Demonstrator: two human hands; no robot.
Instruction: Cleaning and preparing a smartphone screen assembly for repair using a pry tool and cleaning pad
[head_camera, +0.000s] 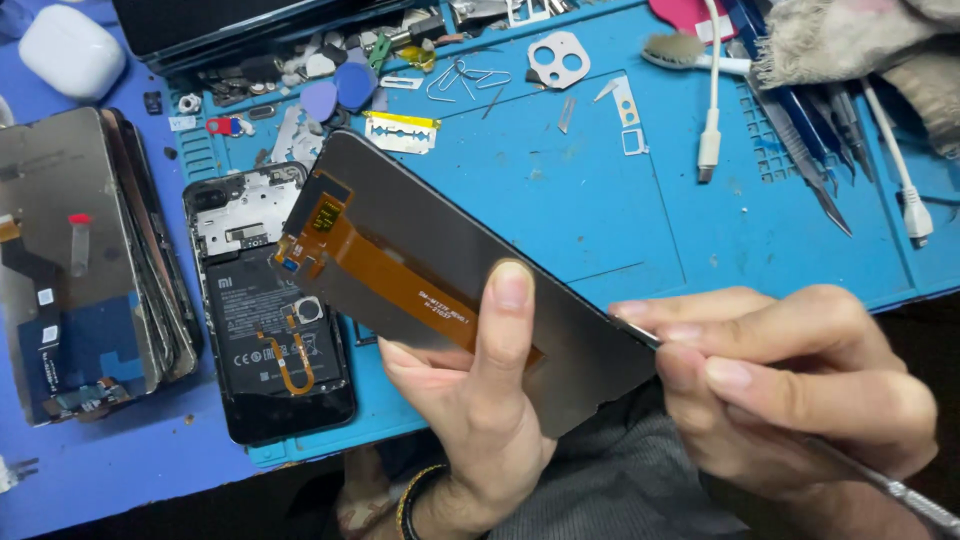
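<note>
My left hand (470, 390) holds a phone display panel (450, 240) back side up, thumb pressed on its orange flex cable (385, 275). The panel tilts from upper left to lower right above the blue work mat (620, 200). My right hand (790, 385) grips a thin metal tool (880, 480), whose tip touches the panel's right edge near my fingertips. An opened phone body (265, 320) with battery and orange flex lies on the mat to the left of the panel.
A stack of spare display panels (85, 260) lies at far left, a white earbud case (70, 50) above it. Picks, a razor blade (402, 130), paper clips, a camera bezel (558, 60), a brush, white cables (710, 140) and tweezers (810, 160) crowd the mat's far side.
</note>
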